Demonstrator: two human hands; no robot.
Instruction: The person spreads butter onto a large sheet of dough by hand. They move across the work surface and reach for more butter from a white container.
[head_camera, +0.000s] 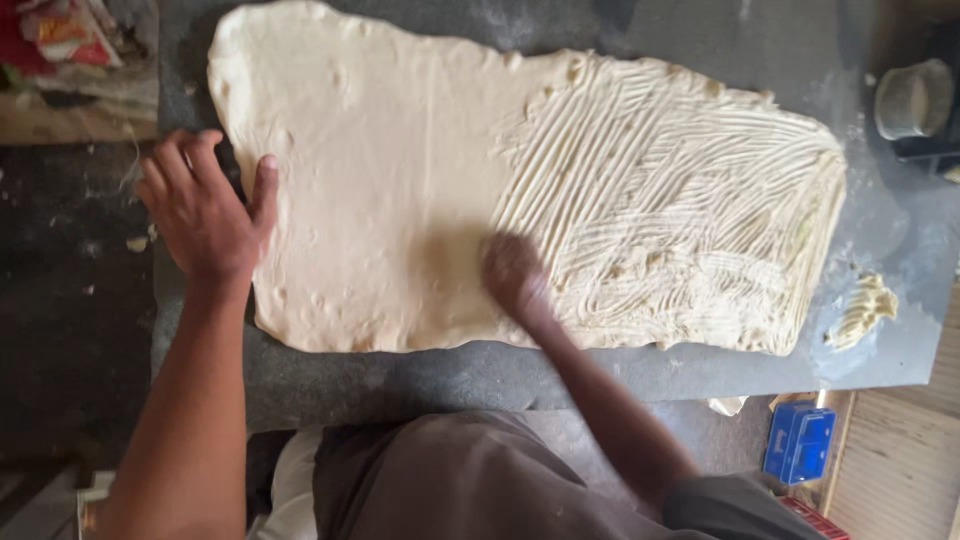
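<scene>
A large flat sheet of pale dough (400, 190) lies spread on a grey stone slab (420, 375). Its right half carries a streaked layer of pale fat (680, 220) with finger grooves; its left half is bare and smooth. My left hand (205, 210) rests at the dough's left edge, fingers spread, thumb touching the dough. My right hand (515, 275) is blurred by motion and presses flat on the dough at the border between the smeared and bare parts. Neither hand holds anything.
A lump of the pale fat (862, 308) sits on the slab right of the dough. A round metal cup (912, 98) stands at the far right. A blue box (800, 440) lies below the slab's right end. Coloured packets (65, 35) lie top left.
</scene>
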